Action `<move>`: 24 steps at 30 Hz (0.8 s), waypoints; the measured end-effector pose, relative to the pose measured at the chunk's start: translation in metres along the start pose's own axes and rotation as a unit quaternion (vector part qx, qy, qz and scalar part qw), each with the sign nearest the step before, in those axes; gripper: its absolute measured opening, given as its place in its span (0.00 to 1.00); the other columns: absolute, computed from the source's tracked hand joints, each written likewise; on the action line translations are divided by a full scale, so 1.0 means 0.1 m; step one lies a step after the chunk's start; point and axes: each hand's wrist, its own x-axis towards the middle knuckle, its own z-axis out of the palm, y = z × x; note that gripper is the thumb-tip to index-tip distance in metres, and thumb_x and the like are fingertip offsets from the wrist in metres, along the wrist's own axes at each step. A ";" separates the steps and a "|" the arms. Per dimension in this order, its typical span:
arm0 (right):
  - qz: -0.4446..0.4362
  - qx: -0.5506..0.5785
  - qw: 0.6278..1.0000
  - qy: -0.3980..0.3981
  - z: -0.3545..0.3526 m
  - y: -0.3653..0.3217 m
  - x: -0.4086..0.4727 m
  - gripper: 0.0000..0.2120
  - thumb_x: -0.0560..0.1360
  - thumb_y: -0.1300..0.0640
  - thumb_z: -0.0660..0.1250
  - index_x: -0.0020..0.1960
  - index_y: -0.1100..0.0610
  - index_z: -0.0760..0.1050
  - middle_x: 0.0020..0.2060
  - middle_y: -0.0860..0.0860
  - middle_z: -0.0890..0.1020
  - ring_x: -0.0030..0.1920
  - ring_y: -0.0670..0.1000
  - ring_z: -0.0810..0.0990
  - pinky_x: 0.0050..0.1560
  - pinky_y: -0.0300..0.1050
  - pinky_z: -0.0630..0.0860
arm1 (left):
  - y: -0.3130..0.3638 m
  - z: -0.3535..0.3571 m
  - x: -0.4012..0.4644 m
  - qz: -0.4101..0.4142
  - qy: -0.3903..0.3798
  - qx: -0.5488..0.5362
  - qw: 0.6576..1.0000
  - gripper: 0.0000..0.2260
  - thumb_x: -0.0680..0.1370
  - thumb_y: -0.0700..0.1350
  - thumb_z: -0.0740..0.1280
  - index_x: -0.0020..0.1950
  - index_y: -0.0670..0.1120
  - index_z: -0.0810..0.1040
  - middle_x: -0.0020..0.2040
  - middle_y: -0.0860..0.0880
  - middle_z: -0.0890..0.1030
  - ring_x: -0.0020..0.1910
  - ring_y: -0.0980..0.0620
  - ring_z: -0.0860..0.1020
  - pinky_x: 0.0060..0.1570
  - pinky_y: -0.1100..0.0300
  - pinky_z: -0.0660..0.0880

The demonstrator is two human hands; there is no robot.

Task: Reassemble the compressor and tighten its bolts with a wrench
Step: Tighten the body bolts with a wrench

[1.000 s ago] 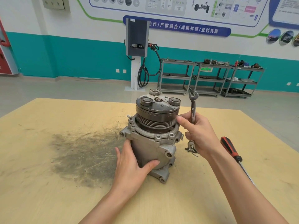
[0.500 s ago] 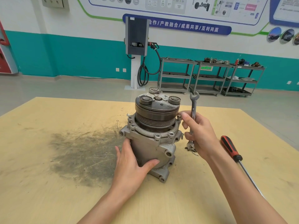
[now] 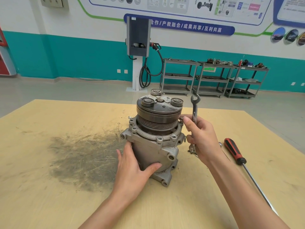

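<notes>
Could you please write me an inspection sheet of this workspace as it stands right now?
Surface: wooden table with a dark grimy smear left of centre.
Job's things: compressor stands upright, pulley end up; wrench held upright beside it.
Clutter: red-and-black screwdriver lies on the table to the right.
Hands: left hand grips the compressor body; right hand holds the wrench, fingertips at a flange bolt.
Cables: black cable hangs from the wall charger.
Surroundings: grey carts with parts, teal-and-white wall.
</notes>
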 end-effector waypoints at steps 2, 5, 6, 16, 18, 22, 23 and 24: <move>0.001 -0.014 1.000 0.007 0.00 -0.01 -0.01 0.06 0.78 0.56 0.67 0.49 0.58 0.80 0.34 0.53 0.72 0.25 0.43 0.61 0.24 0.40 0.55 | -0.01 0.00 0.00 0.000 0.002 0.000 1.000 0.48 0.60 0.68 0.71 0.74 0.51 0.56 0.71 0.60 0.64 0.78 0.47 0.47 0.77 0.46 0.42; 0.004 -0.016 1.000 0.017 0.03 -0.02 0.00 0.04 0.77 0.56 0.69 0.45 0.56 0.77 0.30 0.47 0.73 0.23 0.43 0.63 0.19 0.38 0.59 | -0.01 0.00 0.00 -0.002 -0.001 -0.003 1.000 0.48 0.61 0.67 0.72 0.74 0.51 0.56 0.71 0.59 0.64 0.78 0.47 0.47 0.77 0.44 0.44; 0.005 -0.013 1.000 0.016 0.03 -0.02 0.00 0.05 0.77 0.56 0.70 0.46 0.57 0.77 0.30 0.46 0.74 0.24 0.43 0.63 0.19 0.38 0.60 | -0.01 0.00 0.00 -0.002 -0.002 -0.003 1.000 0.48 0.61 0.67 0.72 0.74 0.51 0.56 0.72 0.58 0.64 0.78 0.47 0.47 0.77 0.45 0.44; -0.007 -0.007 1.000 0.020 0.04 0.00 -0.01 0.04 0.77 0.57 0.69 0.45 0.57 0.77 0.32 0.50 0.74 0.25 0.43 0.64 0.21 0.38 0.60 | 0.00 0.00 -0.01 -0.017 -0.007 -0.003 1.000 0.48 0.62 0.64 0.74 0.74 0.49 0.57 0.74 0.54 0.64 0.78 0.45 0.46 0.76 0.41 0.51; -0.011 -0.013 1.000 0.023 0.05 0.00 0.00 0.05 0.77 0.57 0.69 0.44 0.56 0.76 0.29 0.44 0.75 0.25 0.43 0.65 0.21 0.37 0.61 | 0.00 -0.01 -0.01 -0.020 -0.011 -0.001 1.000 0.49 0.61 0.66 0.73 0.74 0.49 0.56 0.74 0.54 0.64 0.78 0.46 0.46 0.76 0.41 0.52; -0.010 0.011 1.000 0.014 0.04 0.04 -0.01 0.06 0.80 0.57 0.64 0.50 0.56 0.80 0.27 0.40 0.72 0.26 0.42 0.63 0.22 0.36 0.59 | 0.02 -0.01 -0.01 -0.018 -0.015 0.006 1.000 0.52 0.57 0.71 0.68 0.75 0.49 0.55 0.74 0.55 0.63 0.79 0.45 0.45 0.76 0.42 0.50; -0.011 0.013 1.000 0.015 0.03 0.04 -0.02 0.07 0.80 0.57 0.64 0.50 0.56 0.80 0.27 0.41 0.71 0.25 0.42 0.62 0.22 0.36 0.59 | 0.02 -0.01 -0.01 -0.016 -0.014 0.007 1.000 0.52 0.57 0.71 0.67 0.75 0.49 0.55 0.74 0.55 0.63 0.79 0.45 0.45 0.76 0.42 0.49; -0.012 0.010 1.000 0.016 0.03 0.03 -0.02 0.07 0.80 0.57 0.64 0.49 0.57 0.80 0.29 0.44 0.70 0.24 0.42 0.61 0.21 0.36 0.58 | 0.02 -0.01 -0.02 -0.015 -0.015 0.007 1.000 0.52 0.57 0.72 0.67 0.75 0.49 0.55 0.74 0.55 0.62 0.79 0.46 0.45 0.76 0.42 0.49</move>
